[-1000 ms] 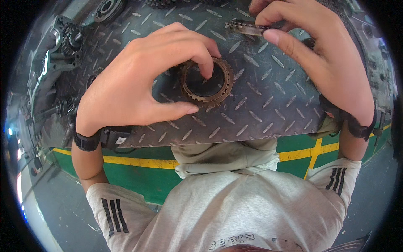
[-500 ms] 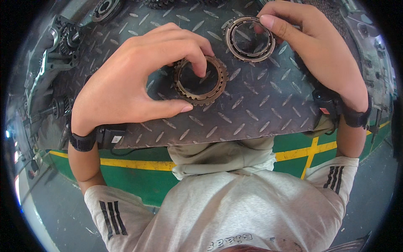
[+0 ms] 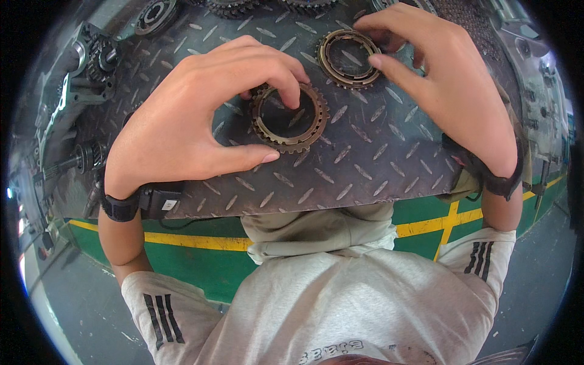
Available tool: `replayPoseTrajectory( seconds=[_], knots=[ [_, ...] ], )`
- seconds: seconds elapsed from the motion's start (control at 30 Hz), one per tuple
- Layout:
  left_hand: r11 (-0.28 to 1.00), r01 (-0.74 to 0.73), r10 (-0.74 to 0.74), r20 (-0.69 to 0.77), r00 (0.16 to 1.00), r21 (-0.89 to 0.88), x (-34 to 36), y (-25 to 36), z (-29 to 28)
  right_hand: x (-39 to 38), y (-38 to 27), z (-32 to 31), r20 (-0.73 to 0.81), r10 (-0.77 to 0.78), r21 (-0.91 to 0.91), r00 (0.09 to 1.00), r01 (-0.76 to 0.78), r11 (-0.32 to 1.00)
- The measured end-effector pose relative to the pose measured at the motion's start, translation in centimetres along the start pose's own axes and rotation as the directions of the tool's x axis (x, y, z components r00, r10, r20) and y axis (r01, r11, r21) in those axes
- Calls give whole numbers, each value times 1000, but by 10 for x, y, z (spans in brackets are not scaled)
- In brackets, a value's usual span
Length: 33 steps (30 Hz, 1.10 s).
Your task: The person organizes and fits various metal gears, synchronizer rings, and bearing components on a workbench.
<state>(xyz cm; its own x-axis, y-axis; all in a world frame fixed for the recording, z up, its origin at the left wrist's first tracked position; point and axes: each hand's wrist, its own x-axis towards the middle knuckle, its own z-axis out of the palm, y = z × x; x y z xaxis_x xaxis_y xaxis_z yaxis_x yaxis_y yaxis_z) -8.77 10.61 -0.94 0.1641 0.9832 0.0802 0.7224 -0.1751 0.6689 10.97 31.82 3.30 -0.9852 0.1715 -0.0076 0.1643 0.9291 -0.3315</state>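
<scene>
My left hand (image 3: 201, 115) curves around a bronze-coloured toothed synchronizer ring (image 3: 319, 126) at the middle of the metal plate table. Its index finger bends over the ring's far left rim and the thumb touches the near edge. Farther back and to the right is a second toothed synchronizer ring (image 3: 328, 68), with an inner ring edge showing inside it. My right hand (image 3: 441, 67) has this one between thumb and fingers at its right rim. The fingertips behind that rim are partly hidden. The two rings are apart, with a narrow gap between them.
Dark gears (image 3: 234, 7) and a round bearing-like part (image 3: 155, 17) line the back. A gearbox housing (image 3: 91, 67) and a geared shaft (image 3: 76, 159) stand at left. Metal castings (image 3: 535, 85) are at right. The diamond-plate table (image 3: 340, 176) ends close to my body.
My right hand has shifted the far ring slightly left, and its fingers have changed position at the rim. The left hand and its ring have stayed almost still.
</scene>
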Motion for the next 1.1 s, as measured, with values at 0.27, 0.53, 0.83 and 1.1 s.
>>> replayPoseTrajectory(
  seconds=[0.27, 0.53, 0.83, 1.1],
  knots=[
    [1000, 17, -17, -67, 998, 7, 0, 2, -7, -4, 16, 3, 57, -190, 163, 980, 179, 970],
    [973, 202, -220, -195, 956, -108, 7, 24, 0, -2, -4, 13, -58, -323, 113, 945, 328, 938],
    [956, 275, -291, -192, 937, -104, 18, 51, -5, -1, -11, 24, -96, -359, 95, 928, 368, 925],
    [968, 23, -86, -242, 967, -249, 10, 13, 4, 3, -13, 27, -116, -344, 90, 932, 354, 931]
  ],
)
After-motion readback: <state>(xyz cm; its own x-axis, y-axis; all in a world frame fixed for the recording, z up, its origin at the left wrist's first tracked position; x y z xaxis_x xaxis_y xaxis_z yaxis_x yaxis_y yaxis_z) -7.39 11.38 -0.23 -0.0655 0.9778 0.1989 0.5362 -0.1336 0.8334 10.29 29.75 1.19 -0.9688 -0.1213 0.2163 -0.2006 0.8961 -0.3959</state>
